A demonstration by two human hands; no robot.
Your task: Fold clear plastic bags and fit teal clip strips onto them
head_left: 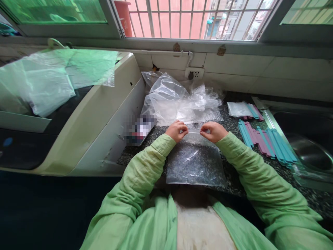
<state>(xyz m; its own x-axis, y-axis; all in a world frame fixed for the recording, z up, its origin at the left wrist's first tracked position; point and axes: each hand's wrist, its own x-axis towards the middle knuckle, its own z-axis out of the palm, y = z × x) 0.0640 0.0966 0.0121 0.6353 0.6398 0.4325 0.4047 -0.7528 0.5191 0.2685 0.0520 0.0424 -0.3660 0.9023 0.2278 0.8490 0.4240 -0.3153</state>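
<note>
A clear plastic bag (196, 163) lies on the dark speckled counter in front of me, its near edge by the counter's front. My left hand (177, 131) pinches the bag's far edge at its left side. At the right side of that same edge, my right hand (213, 131) has its fingers pressed together on the plastic. A pale strip of the edge runs between the two hands. Just beyond them is a crumpled heap of clear plastic bags (179, 99).
Teal and pink plastic strips (267, 140) lie right, beside a small filled packet (238, 109) and a steel sink (309, 149). A phone-like device (145, 129), partly blurred, sits left near a large cream machine (104, 114) draped with plastic sheets (54, 80). A wall socket (194, 73) is behind.
</note>
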